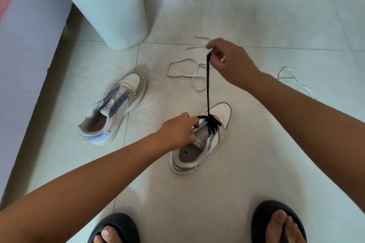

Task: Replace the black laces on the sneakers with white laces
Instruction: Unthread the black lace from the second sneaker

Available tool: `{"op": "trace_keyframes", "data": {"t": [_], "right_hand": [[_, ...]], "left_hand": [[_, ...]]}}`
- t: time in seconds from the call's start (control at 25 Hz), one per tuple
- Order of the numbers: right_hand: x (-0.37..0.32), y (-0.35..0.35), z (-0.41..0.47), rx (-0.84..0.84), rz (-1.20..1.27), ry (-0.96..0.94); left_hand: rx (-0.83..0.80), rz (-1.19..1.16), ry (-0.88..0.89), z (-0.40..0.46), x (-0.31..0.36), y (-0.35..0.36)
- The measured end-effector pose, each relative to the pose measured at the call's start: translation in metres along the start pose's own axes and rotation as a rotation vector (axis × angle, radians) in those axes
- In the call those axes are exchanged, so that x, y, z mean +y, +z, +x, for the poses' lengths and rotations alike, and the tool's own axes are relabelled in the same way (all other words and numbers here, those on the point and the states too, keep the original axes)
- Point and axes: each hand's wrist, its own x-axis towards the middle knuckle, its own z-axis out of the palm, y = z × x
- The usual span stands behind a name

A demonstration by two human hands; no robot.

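A white and purple sneaker (pixel 199 152) stands on the tiled floor in front of me, with a black lace (pixel 208 85) still threaded through its lower eyelets. My right hand (pixel 229 59) pinches one end of that lace and holds it stretched straight up from the shoe. My left hand (pixel 177 130) grips the shoe's left eyelet flap beside the tongue, where the lace's other end passes. A second matching sneaker (pixel 112 110) lies to the left with no lace in it. A white lace (pixel 185 69) is looped on the floor beyond the shoes, and another white lace (pixel 292 79) lies to the right.
A tall white bin (pixel 110 10) with a blue liner stands at the back left. A pale wall or cabinet side (pixel 25 55) runs along the left. My feet in black sandals (pixel 276 223) are at the bottom edge.
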Motion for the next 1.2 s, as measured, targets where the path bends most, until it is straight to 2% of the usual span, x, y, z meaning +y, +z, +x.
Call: {"op": "trace_keyframes", "data": {"t": [0.04, 0.12, 0.28, 0.32, 0.4, 0.44, 0.56, 0.84, 0.92, 1.08, 1.12, 1.2], "right_hand": [[-0.009, 0.000, 0.000, 0.003, 0.063, -0.053], [-0.013, 0.002, -0.007, -0.091, 0.038, -0.072], [0.008, 0.009, -0.049, -0.345, -0.136, 0.251], [0.010, 0.014, -0.064, -0.453, -0.218, 0.313], [0.010, 0.030, -0.094, -0.687, -0.312, 0.364], [0.007, 0.037, -0.106, -0.746, -0.286, 0.396], [0.003, 0.053, -0.127, -0.700, -0.152, 0.468], [0.005, 0.067, -0.140, -0.535, -0.155, 0.432], [0.006, 0.066, -0.139, -0.555, -0.338, 0.318], [0.021, 0.050, -0.133, -0.340, -0.846, -0.311], [0.023, 0.047, -0.129, -0.298, -0.905, -0.371], [0.022, 0.044, -0.127, -0.344, -0.907, -0.296]], "left_hand": [[0.004, -0.008, 0.004, 0.000, -0.001, 0.001], [0.017, -0.015, 0.013, 0.000, -0.004, 0.004], [0.036, -0.005, 0.019, 0.000, -0.006, 0.008], [0.034, 0.004, 0.017, 0.001, -0.006, 0.009], [0.025, 0.020, 0.009, 0.002, -0.006, 0.010], [0.026, 0.027, 0.008, 0.002, -0.005, 0.011], [0.054, 0.047, 0.006, 0.001, -0.003, 0.013], [0.136, 0.047, -0.003, -0.008, -0.004, 0.031], [0.146, 0.071, -0.020, -0.008, -0.006, 0.032], [0.152, 0.194, -0.041, -0.013, -0.006, 0.038], [0.155, 0.206, -0.050, -0.014, -0.006, 0.038], [0.171, 0.204, -0.078, -0.013, -0.008, 0.039]]}}
